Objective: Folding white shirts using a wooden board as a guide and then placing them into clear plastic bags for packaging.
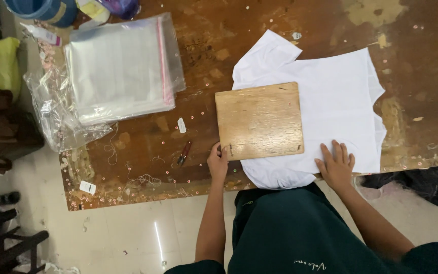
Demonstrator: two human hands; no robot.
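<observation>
I see the left hand (218,161) at the near left corner of the board (259,121), fingers curled on its edge, thumb side against the wood. The board lies flat on the white shirt (338,101), covering its left middle part. The right hand (336,165) is spread open, palm down, pressing on the shirt's near edge, just right of the board and apart from it. The shirt is laid out on the worn brown tabletop (204,50), one sleeve sticking out past the board's far left corner, its bunched lower part hanging over the near table edge by my green clothing.

To the left, well apart from the hands, I see a stack of clear plastic bags (120,68) with a red strip along one side, resting partly on crumpled clear plastic (57,119). A small dark red pen-like thing (184,152) lies on the tabletop between the bags and the left hand; what it is I cannot tell. Small paper tags (181,125) and loose threads (145,178) lie scattered near it
</observation>
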